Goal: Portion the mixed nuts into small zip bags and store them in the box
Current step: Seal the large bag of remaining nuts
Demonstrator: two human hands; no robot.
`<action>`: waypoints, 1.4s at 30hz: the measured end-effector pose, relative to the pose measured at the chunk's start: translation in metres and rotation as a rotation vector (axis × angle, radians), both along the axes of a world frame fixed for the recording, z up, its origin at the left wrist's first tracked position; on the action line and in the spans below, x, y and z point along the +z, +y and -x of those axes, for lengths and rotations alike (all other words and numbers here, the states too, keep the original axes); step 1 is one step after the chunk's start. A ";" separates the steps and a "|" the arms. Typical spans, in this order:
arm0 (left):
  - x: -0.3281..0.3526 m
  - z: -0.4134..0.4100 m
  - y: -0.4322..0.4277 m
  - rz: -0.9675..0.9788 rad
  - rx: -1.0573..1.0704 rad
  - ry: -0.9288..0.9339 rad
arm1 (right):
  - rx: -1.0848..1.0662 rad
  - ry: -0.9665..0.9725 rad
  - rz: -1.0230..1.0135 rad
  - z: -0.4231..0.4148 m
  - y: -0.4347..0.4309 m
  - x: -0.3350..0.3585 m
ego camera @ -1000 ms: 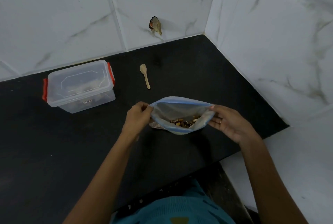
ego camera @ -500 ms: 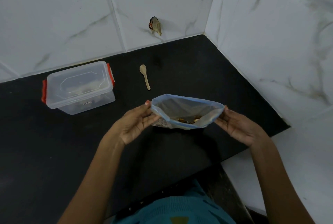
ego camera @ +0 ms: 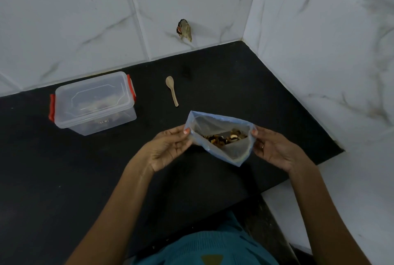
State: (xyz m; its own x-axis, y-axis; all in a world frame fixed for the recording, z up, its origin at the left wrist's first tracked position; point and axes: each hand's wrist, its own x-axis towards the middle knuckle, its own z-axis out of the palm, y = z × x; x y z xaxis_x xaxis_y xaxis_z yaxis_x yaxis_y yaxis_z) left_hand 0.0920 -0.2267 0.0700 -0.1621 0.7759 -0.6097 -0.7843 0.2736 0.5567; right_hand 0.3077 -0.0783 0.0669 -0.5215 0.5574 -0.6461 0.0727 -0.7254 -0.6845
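A clear zip bag (ego camera: 236, 151) with a blue rim hangs above the black counter, its mouth spread wide. Mixed nuts (ego camera: 225, 137) lie at its bottom. My left hand (ego camera: 168, 147) pinches the bag's left edge and my right hand (ego camera: 275, 149) pinches its right edge. A clear plastic box (ego camera: 93, 102) with red side clips stands at the back left with its lid on; some contents show dimly through its wall. A small wooden spoon (ego camera: 172, 90) lies on the counter between the box and the bag.
The black counter (ego camera: 64, 168) ends at white marble-tiled walls behind and to the right, forming a corner at the back right. A small dark scrap (ego camera: 184, 30) sticks to the back wall. The counter's front edge runs near my teal shirt (ego camera: 209, 249).
Both hands have turned palm up and lifted the bag. Its mouth now gapes wider towards me, and the nuts show more plainly inside.
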 end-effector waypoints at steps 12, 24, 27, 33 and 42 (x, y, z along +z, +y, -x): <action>-0.002 -0.008 0.001 0.281 -0.228 1.576 | 0.093 -0.642 -0.996 0.008 -0.007 -0.005; 0.020 -0.012 0.006 0.186 -0.174 1.594 | 0.124 -0.601 -0.846 0.010 -0.009 0.011; 0.018 -0.005 0.006 0.226 -0.226 1.564 | 0.256 -0.606 -0.776 0.005 -0.009 0.010; 0.019 0.006 0.010 0.287 -0.455 1.439 | 0.393 -0.641 -0.787 0.009 -0.007 0.016; 0.020 0.003 0.006 0.243 -0.225 1.364 | 0.118 -0.581 -0.864 0.008 -0.009 0.019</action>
State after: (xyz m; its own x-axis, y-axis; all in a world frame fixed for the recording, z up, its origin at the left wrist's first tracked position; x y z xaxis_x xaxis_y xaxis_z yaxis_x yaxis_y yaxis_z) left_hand 0.0887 -0.2209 0.0904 -0.6155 0.7635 -0.1956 0.4013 0.5172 0.7560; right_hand 0.2995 -0.0874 0.0860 -0.3395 0.9144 -0.2207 0.5945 0.0268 -0.8036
